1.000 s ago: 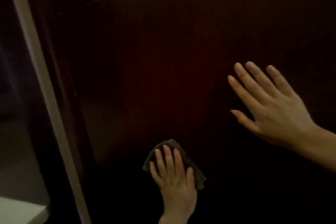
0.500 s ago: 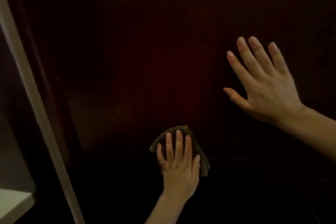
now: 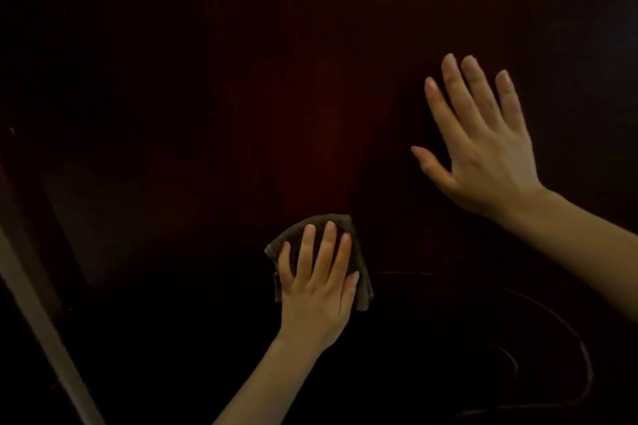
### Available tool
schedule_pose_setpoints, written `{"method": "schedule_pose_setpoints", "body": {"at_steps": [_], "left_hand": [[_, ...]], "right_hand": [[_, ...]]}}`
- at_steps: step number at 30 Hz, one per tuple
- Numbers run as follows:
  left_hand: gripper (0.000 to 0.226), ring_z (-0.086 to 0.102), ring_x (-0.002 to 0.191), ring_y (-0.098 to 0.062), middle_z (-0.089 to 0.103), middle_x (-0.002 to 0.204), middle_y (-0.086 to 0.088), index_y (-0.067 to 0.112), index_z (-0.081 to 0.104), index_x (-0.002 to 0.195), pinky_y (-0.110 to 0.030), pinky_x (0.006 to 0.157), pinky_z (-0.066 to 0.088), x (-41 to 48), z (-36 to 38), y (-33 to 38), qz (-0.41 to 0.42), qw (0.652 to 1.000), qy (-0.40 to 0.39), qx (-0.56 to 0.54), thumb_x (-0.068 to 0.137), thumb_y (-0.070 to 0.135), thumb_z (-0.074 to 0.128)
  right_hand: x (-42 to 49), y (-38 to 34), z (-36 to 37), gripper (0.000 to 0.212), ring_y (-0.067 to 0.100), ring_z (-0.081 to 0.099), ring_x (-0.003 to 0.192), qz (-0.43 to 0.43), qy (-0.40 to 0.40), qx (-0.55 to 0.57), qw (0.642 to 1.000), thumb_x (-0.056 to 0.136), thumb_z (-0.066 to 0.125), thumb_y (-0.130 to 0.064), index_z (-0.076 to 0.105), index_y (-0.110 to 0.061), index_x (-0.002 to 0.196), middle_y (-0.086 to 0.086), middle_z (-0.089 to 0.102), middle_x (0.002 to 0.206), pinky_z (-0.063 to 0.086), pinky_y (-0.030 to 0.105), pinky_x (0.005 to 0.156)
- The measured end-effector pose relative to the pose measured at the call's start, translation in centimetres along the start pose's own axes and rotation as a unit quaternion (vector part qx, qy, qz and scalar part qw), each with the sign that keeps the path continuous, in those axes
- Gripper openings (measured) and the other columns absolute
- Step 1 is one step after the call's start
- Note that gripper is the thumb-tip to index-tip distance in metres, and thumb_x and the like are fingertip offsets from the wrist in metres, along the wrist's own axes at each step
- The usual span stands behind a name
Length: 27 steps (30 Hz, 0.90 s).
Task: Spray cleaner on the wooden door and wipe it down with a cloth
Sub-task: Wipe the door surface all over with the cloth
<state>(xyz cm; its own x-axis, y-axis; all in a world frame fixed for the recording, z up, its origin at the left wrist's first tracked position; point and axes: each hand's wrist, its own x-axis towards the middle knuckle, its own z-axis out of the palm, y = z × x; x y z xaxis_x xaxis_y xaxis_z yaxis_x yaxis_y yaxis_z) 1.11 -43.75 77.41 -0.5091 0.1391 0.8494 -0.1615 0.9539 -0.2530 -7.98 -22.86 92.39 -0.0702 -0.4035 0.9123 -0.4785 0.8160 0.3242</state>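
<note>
- L hand point(image 3: 316, 290): fingers straight, presses brown cloth point(image 3: 364, 295) flat on dark wooden door point(image 3: 207, 79), low centre.
- R hand point(image 3: 483, 148): fingers spread, palm flat on door, up-right of cloth; pose same as 0.5 s ago.
- Pale frame strip point(image 3: 31, 304) now further left; curved streaks point(image 3: 585, 355) show lower right.

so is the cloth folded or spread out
Folded: the small brown cloth shows layered edges and barely outsizes the left hand pressing it to the dark wooden door.

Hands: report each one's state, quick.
Left hand: open, flat fingers pressing the cloth to the door.
Right hand: open, flat on the door, holding nothing.
</note>
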Motion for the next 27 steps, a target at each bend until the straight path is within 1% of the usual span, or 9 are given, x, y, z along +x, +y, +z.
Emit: {"method": "schedule_pose_setpoints", "body": {"at_steps": [3, 5, 8, 11, 14, 18, 22, 24, 27], "left_hand": [[0.05, 0.013, 0.137, -0.025, 0.028, 0.144, -0.005, 0.017, 0.033, 0.137, -0.048, 0.111, 0.007, -1.0, 0.6, 1.2, 0.052, 0.999, -0.006, 0.015, 0.093, 0.04, 0.034], [0.052, 0.015, 0.138, -0.025, 0.028, 0.144, -0.003, 0.018, 0.032, 0.138, -0.047, 0.112, 0.006, -0.8, 0.6, 1.2, 0.07, 0.997, 0.002, 0.016, 0.091, 0.04, 0.036], [0.053, 0.022, 0.137, -0.025, 0.026, 0.146, -0.003, 0.017, 0.028, 0.142, -0.045, 0.113, 0.004, 0.9, -0.1, 1.1, 0.08, 0.996, 0.022, 0.014, 0.094, 0.039, 0.034], [0.053, 0.013, 0.14, -0.026, 0.023, 0.149, -0.005, 0.016, 0.018, 0.145, -0.047, 0.113, 0.002, 2.3, -0.4, 1.4, 0.06, 0.997, 0.037, 0.015, 0.098, 0.039, 0.025], [0.052, 0.011, 0.14, -0.027, 0.022, 0.15, -0.007, 0.016, 0.016, 0.145, -0.048, 0.113, 0.002, 2.1, 0.0, 2.3, 0.054, 0.998, 0.039, 0.011, 0.099, 0.038, 0.02], [0.052, 0.014, 0.14, -0.027, 0.023, 0.15, -0.006, 0.016, 0.017, 0.146, -0.048, 0.113, 0.005, 1.5, 0.7, 3.1, 0.133, 0.99, 0.032, 0.033, 0.099, 0.038, 0.02], [0.057, 0.022, 0.138, -0.025, 0.024, 0.15, -0.004, 0.017, 0.02, 0.145, -0.047, 0.112, 0.009, 2.6, 0.2, 2.8, 0.189, 0.98, 0.053, 0.044, 0.094, 0.039, 0.034], [0.056, 0.024, 0.137, -0.025, 0.024, 0.15, -0.004, 0.018, 0.02, 0.145, -0.047, 0.112, 0.009, 3.9, -0.3, 3.0, 0.186, 0.979, 0.073, 0.038, 0.094, 0.038, 0.034], [0.055, 0.023, 0.137, -0.027, 0.024, 0.149, -0.007, 0.016, 0.02, 0.145, -0.047, 0.112, 0.008, 4.9, -0.6, 4.1, 0.15, 0.985, 0.086, 0.018, 0.096, 0.036, 0.034]], "right_hand": [[-1.3, -0.1, 0.2, 0.069, 0.032, 0.006, 0.143, 0.001, -0.014, -0.011, 1.0, 0.094, 0.032, -0.047, 0.014, -0.007, 0.148, 0.02, 0.011, 0.155, -0.002, 0.047, 0.115], [-1.7, 0.1, 0.2, 0.07, 0.033, 0.005, 0.143, -0.015, -0.026, -0.019, 0.999, 0.094, 0.032, -0.047, 0.012, -0.008, 0.148, 0.02, 0.011, 0.155, -0.002, 0.047, 0.114], [-1.7, 1.2, -0.2, 0.068, 0.031, 0.006, 0.143, -0.034, -0.037, -0.026, 0.998, 0.095, 0.031, -0.047, 0.011, -0.01, 0.149, 0.019, 0.012, 0.155, 0.0, 0.046, 0.115], [-1.9, 2.4, -0.7, 0.067, 0.032, 0.008, 0.143, -0.007, -0.039, -0.022, 0.999, 0.095, 0.032, -0.047, 0.013, -0.012, 0.149, 0.019, 0.013, 0.155, 0.001, 0.047, 0.114], [-2.9, 2.9, -0.8, 0.067, 0.032, 0.008, 0.143, 0.008, -0.043, -0.029, 0.999, 0.095, 0.033, -0.047, 0.014, -0.012, 0.148, 0.02, 0.014, 0.155, 0.001, 0.047, 0.115], [-4.8, 2.3, -0.1, 0.068, 0.033, 0.008, 0.141, 0.013, -0.04, -0.019, 0.999, 0.093, 0.036, -0.047, 0.015, -0.012, 0.148, 0.022, 0.017, 0.153, 0.0, 0.046, 0.115], [-5.4, 2.6, 0.1, 0.068, 0.032, 0.008, 0.141, 0.001, -0.038, -0.02, 0.999, 0.094, 0.035, -0.049, 0.015, -0.013, 0.148, 0.021, 0.017, 0.153, 0.001, 0.047, 0.115], [-5.5, 3.1, 0.0, 0.066, 0.032, 0.009, 0.141, -0.018, -0.037, -0.016, 0.999, 0.094, 0.035, -0.048, 0.017, -0.013, 0.147, 0.02, 0.019, 0.153, 0.002, 0.045, 0.115], [-5.9, 3.8, 0.0, 0.064, 0.032, 0.011, 0.14, -0.029, -0.036, -0.01, 0.999, 0.095, 0.036, -0.045, 0.019, -0.013, 0.147, 0.02, 0.021, 0.152, 0.003, 0.044, 0.115]]}}
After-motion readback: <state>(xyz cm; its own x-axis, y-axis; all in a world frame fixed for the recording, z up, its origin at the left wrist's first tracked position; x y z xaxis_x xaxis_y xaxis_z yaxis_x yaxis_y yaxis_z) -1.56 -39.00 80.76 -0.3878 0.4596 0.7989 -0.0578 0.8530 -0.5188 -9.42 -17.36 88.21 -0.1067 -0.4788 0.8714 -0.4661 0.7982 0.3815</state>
